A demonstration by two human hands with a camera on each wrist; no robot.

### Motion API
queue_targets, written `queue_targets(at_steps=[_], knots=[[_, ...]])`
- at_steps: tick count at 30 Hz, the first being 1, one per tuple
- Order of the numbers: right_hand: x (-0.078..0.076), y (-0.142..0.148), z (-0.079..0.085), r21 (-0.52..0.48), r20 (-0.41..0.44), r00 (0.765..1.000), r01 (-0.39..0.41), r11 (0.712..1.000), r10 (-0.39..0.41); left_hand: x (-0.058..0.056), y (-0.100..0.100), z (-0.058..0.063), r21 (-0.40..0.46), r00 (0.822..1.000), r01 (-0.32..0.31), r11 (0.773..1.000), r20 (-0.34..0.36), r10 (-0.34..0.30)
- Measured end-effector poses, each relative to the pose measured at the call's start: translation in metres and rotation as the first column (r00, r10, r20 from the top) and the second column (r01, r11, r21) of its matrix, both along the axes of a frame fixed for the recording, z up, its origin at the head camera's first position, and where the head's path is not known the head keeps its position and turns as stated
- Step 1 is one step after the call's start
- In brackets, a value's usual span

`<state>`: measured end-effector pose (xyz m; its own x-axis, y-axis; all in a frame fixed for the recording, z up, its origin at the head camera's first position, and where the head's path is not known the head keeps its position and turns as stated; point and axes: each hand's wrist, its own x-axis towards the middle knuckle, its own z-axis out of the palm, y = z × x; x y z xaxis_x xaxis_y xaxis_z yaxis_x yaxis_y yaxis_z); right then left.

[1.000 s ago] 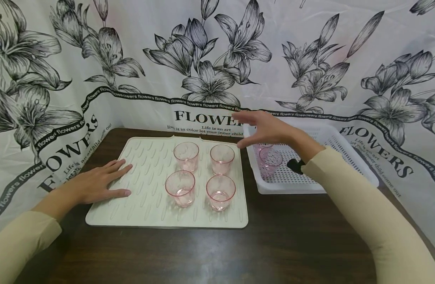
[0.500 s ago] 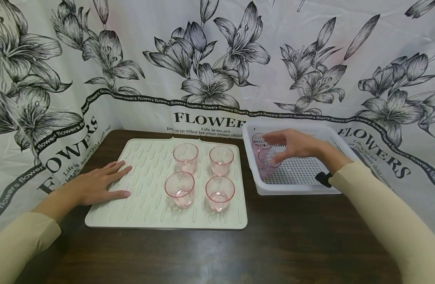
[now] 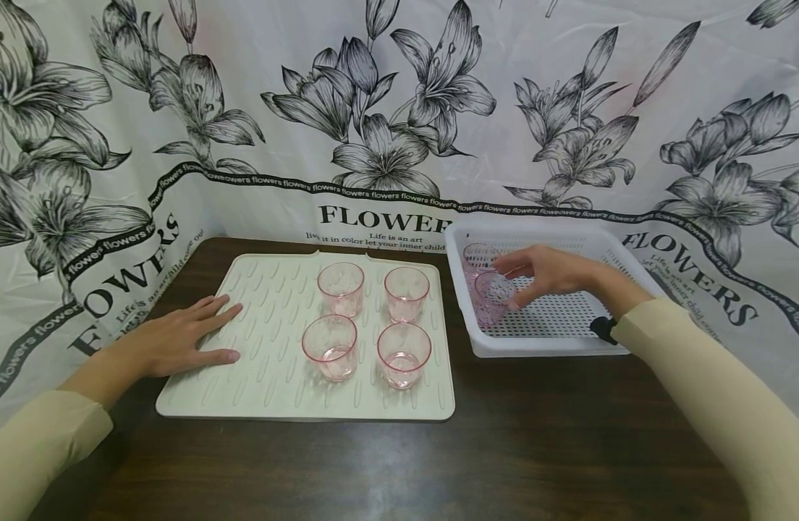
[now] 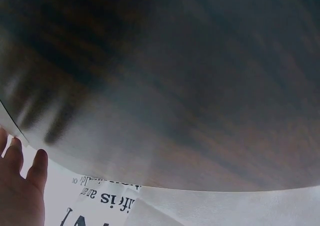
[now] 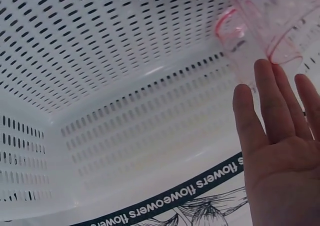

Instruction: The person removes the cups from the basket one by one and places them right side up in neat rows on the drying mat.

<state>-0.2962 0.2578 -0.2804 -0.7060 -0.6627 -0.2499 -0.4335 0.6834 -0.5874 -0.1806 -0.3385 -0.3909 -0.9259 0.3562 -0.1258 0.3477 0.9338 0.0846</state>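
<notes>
My left hand (image 3: pixel 178 339) lies with fingers spread on the left edge of the cream drying mat (image 3: pixel 263 391). In the left wrist view its fingertips show at the lower left. My right hand (image 3: pixel 559 273) is inside the white basket (image 3: pixel 536 349), with thumb and fingers apart at the rim of a pink clear glass (image 3: pixel 488 312). The right wrist view shows its fairly straight fingertips right at that glass (image 5: pixel 287 15). A second pink glass (image 3: pixel 475 255) stands behind it in the basket's left end. Several matching glasses, including a front-right one (image 3: pixel 404 356), stand upright on the mat's right half.
The mat and basket sit side by side on a dark wooden table (image 3: pixel 386 470). A white cloth with printed flowers (image 3: pixel 243 210) hangs behind and around the sides. A small black object (image 3: pixel 603 329) shows at my right wrist, over the basket's front rim.
My right hand has moved right and down from above the mat's right edge into the basket, reaching the near glass. My left hand and the glasses on the mat stay put.
</notes>
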Motion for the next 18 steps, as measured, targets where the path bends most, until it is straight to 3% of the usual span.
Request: queue_targets(at_steps=[8, 18], knots=[[-0.0049, -0.0046, -0.0045, 0.072, 0.018, 1.000, -0.004, 0.997, 0.003, 0.0003, 0.0008, 0.0003, 0.000, 1.000, 0.000, 1.000, 0.002, 0.000], [-0.0065, -0.0094, -0.0070, 0.063, 0.060, 0.998, -0.025, 0.998, 0.022, 0.0003, 0.0003, 0.0011, 0.008, 1.000, -0.001, 1.000, 0.002, 0.001]])
